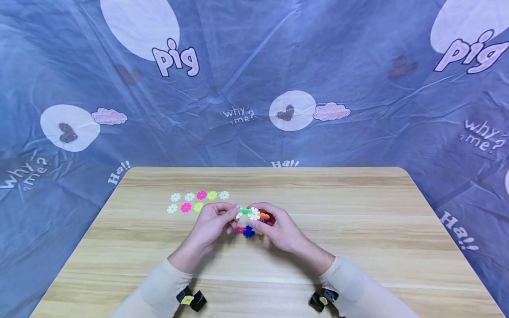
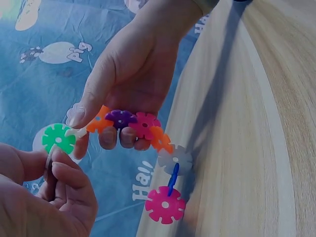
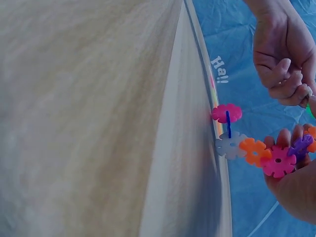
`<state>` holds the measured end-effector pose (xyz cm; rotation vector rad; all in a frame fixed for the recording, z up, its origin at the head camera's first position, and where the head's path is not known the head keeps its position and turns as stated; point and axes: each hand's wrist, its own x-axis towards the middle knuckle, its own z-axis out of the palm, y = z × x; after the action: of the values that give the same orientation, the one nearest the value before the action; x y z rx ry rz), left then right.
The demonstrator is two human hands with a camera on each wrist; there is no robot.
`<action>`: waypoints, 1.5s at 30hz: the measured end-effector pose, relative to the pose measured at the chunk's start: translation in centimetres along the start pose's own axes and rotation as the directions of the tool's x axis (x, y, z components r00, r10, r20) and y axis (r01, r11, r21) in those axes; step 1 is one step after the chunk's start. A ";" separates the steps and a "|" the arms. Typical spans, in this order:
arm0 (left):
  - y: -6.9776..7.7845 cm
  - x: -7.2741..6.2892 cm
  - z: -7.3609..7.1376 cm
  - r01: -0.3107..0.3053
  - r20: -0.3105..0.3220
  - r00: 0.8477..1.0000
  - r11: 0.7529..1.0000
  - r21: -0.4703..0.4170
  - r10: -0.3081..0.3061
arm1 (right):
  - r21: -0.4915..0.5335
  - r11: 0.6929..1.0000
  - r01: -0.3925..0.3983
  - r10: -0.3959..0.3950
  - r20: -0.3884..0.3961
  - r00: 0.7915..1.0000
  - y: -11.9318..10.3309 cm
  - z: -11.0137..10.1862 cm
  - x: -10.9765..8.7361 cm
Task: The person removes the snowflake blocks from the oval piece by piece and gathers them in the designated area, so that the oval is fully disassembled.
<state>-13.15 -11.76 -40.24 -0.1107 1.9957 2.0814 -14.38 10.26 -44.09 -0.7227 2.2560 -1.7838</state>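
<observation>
Both hands hold a curved chain of slotted plastic snowflake discs above the table. My right hand point(image 1: 284, 227) grips its middle, with the thumb near a white disc point(image 1: 254, 214) and fingers curled behind the orange, purple and pink discs point(image 2: 144, 125). At the chain's end, my left hand point(image 1: 214, 223) pinches a pale disc point(image 2: 50, 159), seen edge-on at the green disc point(image 2: 59, 138). The chain's other end hangs free: a clear disc point(image 3: 230, 145), a dark blue disc point(image 1: 249, 231) and a pink disc point(image 2: 165, 205).
Loose snowflake discs lie in two rows on the wooden table point(image 1: 358, 212), left of the hands: white, pink point(image 1: 185, 207) and yellow-green point(image 1: 212, 195). My left hand covers part of the nearer row. A blue printed cloth point(image 1: 214, 66) hangs behind the table.
</observation>
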 end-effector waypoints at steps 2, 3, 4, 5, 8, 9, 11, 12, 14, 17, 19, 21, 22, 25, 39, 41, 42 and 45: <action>0.0 0.0 0.0 0.006 0.003 1.000 1.000 -0.011 -0.006 | -0.013 1.000 -0.007 0.007 0.000 1.000 -0.1 0.0 0.0; 0.0 0.0 0.0 0.009 0.005 1.000 1.000 -0.015 -0.009 | -0.019 1.000 -0.009 0.009 0.000 1.000 -0.1 0.0 0.0; 0.0 0.0 0.0 0.011 0.004 1.000 1.000 -0.017 -0.011 | -0.021 1.000 -0.009 0.009 0.003 1.000 -0.1 0.1 0.0; 0.0 0.0 0.0 0.011 0.005 1.000 1.000 -0.018 -0.011 | -0.022 1.000 -0.013 0.013 0.005 1.000 -0.2 0.1 0.0; 0.0 0.1 0.1 0.012 -0.011 1.000 1.000 0.001 -0.012 | -0.016 1.000 -0.012 0.012 0.015 1.000 -0.3 0.2 0.1; 0.0 0.1 0.1 0.011 -0.021 1.000 1.000 0.012 -0.011 | -0.015 1.000 -0.011 0.011 0.016 1.000 -0.3 0.2 0.1; 0.0 0.2 0.2 0.005 -0.044 0.999 0.999 0.044 -0.003 | -0.014 1.000 -0.013 0.013 0.019 1.000 -0.3 0.2 0.1; 0.1 0.3 0.2 0.003 -0.055 0.998 0.998 0.059 0.000 | -0.014 1.000 -0.013 0.014 0.019 1.000 -0.4 0.2 0.1; 0.1 0.3 0.3 -0.007 -0.073 0.997 0.996 0.094 0.014 | -0.015 1.000 -0.017 0.017 0.019 1.000 -0.3 0.3 0.1; 0.2 0.4 0.4 -0.026 -0.086 0.996 0.989 0.148 0.039 | -0.022 1.000 -0.020 0.021 0.015 1.000 -0.3 0.3 0.1; 0.2 0.4 0.5 -0.032 -0.091 0.995 0.982 0.186 0.050 | -0.024 1.000 -0.018 0.018 0.013 1.000 -0.2 0.3 0.1; 0.2 0.3 0.5 -0.032 -0.091 0.994 0.977 0.212 0.052 | -0.027 1.000 -0.008 0.009 0.013 1.000 -0.2 0.3 0.1; 0.2 0.3 0.5 -0.029 -0.089 0.995 0.975 0.219 0.049 | -0.028 1.000 -0.004 0.004 0.013 1.000 -0.2 0.3 0.1; 0.2 0.4 0.5 -0.017 -0.074 0.997 0.974 0.225 0.034 | -0.035 0.999 0.006 -0.006 0.013 1.000 -0.2 0.2 0.1; -0.5 0.4 -0.4 -0.114 -0.057 0.990 0.966 0.232 0.131 | -0.038 0.999 -0.015 0.015 -0.001 1.000 -0.2 0.1 0.0; -0.5 0.5 -0.6 -0.121 -0.054 0.989 0.963 0.242 0.138 | -0.023 0.999 -0.028 0.028 0.002 1.000 -0.3 0.1 0.0; -0.5 0.5 -0.7 -0.124 -0.049 0.989 0.960 0.250 0.140 | -0.016 0.999 -0.036 0.036 0.003 0.999 -0.3 0.1 0.0; -0.6 0.8 -1.1 -0.132 -0.033 0.989 0.949 0.287 0.148 | -0.007 0.999 -0.048 0.048 0.003 0.999 -0.4 0.1 0.0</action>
<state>-13.88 -12.69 -41.07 0.0309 2.3748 1.8605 -14.20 10.13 -43.73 -0.6664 2.2590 -1.7524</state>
